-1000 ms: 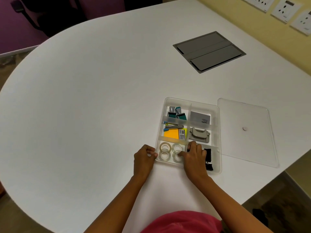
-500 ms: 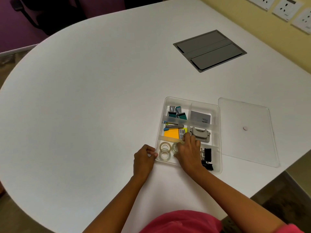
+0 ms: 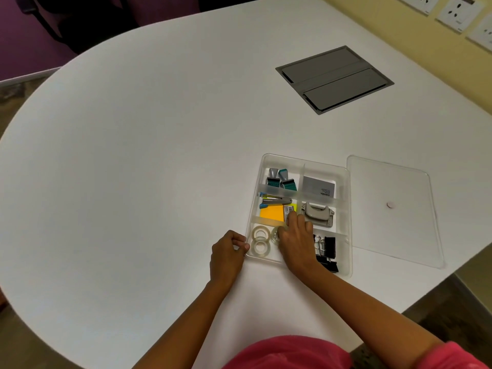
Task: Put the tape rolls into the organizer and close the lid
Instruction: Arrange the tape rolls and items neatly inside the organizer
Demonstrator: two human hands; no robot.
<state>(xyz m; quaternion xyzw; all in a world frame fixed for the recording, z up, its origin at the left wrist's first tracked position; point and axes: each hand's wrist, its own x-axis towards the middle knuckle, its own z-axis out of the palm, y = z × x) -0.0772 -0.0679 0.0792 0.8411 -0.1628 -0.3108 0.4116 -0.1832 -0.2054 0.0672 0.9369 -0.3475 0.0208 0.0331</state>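
A clear plastic organizer (image 3: 346, 209) sits on the white table (image 3: 133, 155), divided into compartments. In its near-left compartment lie clear tape rolls: one (image 3: 261, 232), another (image 3: 261, 247) just nearer, and a third (image 3: 275, 233) partly under my right hand (image 3: 298, 241). My right hand rests palm down over that compartment, fingers touching the third roll; whether it grips it is hidden. My left hand (image 3: 227, 255) is curled, pinching the organizer's near-left corner. The clear lid (image 3: 394, 209) lies flat to the right of the organizer.
Other compartments hold teal binder clips (image 3: 286, 179), a stapler (image 3: 274, 201), yellow and orange sticky notes (image 3: 271, 213), a grey card (image 3: 318, 186), a hole punch (image 3: 318, 214) and black binder clips (image 3: 328, 249). A grey cable hatch (image 3: 334, 78) is set into the table farther back.
My right hand has slid forward and slightly left over the tape compartment, covering the rolls on its right side. My left hand stays at the corner.
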